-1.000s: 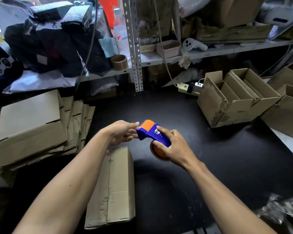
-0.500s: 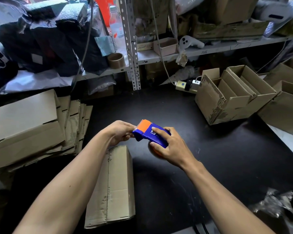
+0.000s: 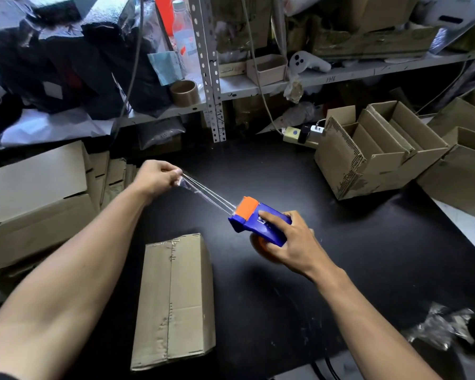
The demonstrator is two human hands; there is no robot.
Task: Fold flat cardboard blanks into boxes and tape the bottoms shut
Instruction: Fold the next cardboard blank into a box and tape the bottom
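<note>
My right hand (image 3: 291, 242) grips a blue and orange tape dispenser (image 3: 255, 219) above the black table (image 3: 340, 256). My left hand (image 3: 157, 176) pinches the free end of the clear tape (image 3: 203, 194), which stretches taut from the dispenser up to the left. A folded cardboard box (image 3: 176, 300) lies on the table below my hands with its bottom flaps closed and the seam facing up. The tape hangs above the table beyond the box's far end and does not touch it.
A stack of flat cardboard blanks (image 3: 36, 196) lies at the left. Several open made-up boxes (image 3: 381, 149) stand at the right. A metal shelf (image 3: 258, 83) with clutter and a brown tape roll (image 3: 184, 92) runs along the back. Crumpled plastic (image 3: 439, 327) lies at the lower right.
My left hand has pulled away up and to the left, drawing a length of tape out of the dispenser. My right hand has shifted slightly right with the dispenser.
</note>
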